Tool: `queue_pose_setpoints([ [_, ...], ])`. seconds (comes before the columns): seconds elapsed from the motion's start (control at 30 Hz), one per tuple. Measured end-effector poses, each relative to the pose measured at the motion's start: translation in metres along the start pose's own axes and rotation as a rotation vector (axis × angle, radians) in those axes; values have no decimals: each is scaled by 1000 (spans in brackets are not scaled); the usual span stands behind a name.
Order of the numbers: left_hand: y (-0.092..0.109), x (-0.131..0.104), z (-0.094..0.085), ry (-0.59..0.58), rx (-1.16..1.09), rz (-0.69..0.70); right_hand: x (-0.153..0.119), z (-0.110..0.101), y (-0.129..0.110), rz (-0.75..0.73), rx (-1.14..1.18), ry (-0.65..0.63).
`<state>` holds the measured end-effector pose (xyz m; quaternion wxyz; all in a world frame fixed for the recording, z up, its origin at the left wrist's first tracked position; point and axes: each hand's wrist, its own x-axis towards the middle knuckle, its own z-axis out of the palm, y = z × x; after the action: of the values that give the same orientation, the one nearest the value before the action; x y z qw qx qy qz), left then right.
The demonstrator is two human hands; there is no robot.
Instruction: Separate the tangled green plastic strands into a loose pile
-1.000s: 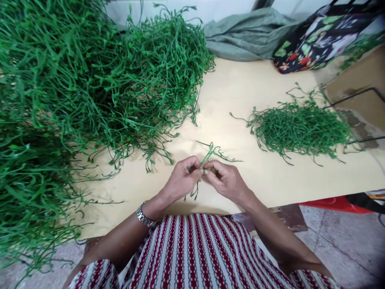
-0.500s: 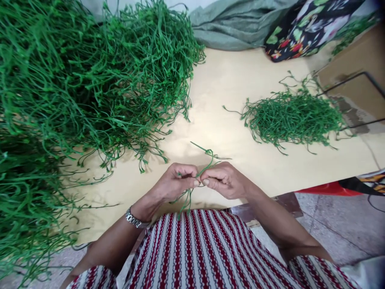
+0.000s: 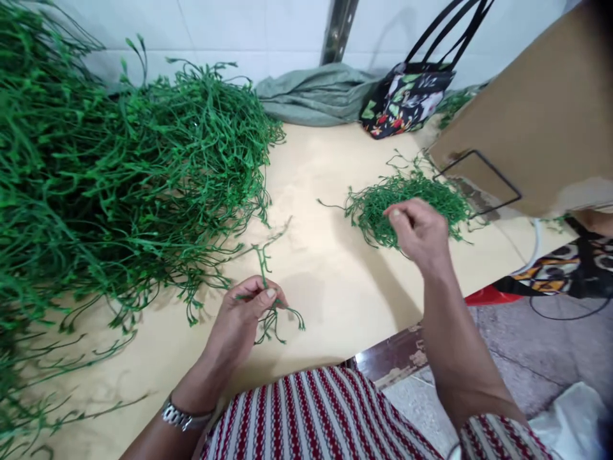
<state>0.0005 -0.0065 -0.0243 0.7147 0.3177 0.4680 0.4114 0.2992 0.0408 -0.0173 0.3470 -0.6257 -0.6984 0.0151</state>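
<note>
My left hand [image 3: 242,316] pinches a branched green artificial stem [image 3: 263,260] between thumb and fingers, low over the table. The stem's upper part points away from me, and several thin sprigs hang below the fingers. My right hand [image 3: 422,233] is raised over the near side of a small pile of green sprigs [image 3: 378,199], its thumb and fingers drawn together. Whatever lies between those fingers, if anything, is hidden. A much larger heap of green stems [image 3: 148,166] spreads to the left of my left hand.
Behind the small pile stands a cardboard box [image 3: 536,121] with a black wire frame [image 3: 498,171] against it. A floral bag [image 3: 407,99] and a grey-green cloth sack [image 3: 320,96] lie along the wall. The pale table [image 3: 306,166] ends at its near edge by my body.
My hands, which met at the stem, have parted. The right hand has moved right and away to the small pile, while the left keeps the stem. The view has tilted up and turned right.
</note>
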Motion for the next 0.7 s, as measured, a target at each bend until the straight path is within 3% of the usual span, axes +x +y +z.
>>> queue_pose_setpoints([
  [0.13, -1, -2, 8, -78, -95, -54, 29, 7, 50, 20, -451, -67],
  [0.23, 0, -3, 9, -90, -127, -76, 30, 7, 54, 3, -489, -55],
  [0.33, -1, -3, 8, -58, -131, -86, 20, -5, 21, -79, -360, 118],
  [0.4, -2, -2, 9, -20, -133, -66, 6, -7, -16, -146, -141, 127],
  [0.43, -3, -2, 10, -6, -139, -51, -3, -4, -36, -191, 22, 44],
  [0.5, -5, -2, 14, 9, -150, -16, -22, 10, -73, -275, 340, -316],
  [0.53, -6, -2, 16, 18, -152, 6, -30, 20, -88, -294, 416, -398],
  [0.6, -7, -2, 20, 47, -130, 54, -44, 39, -109, -293, 478, -457],
  [0.7, -7, -3, 23, 78, -73, 98, -53, 54, -119, -280, 512, -413],
])
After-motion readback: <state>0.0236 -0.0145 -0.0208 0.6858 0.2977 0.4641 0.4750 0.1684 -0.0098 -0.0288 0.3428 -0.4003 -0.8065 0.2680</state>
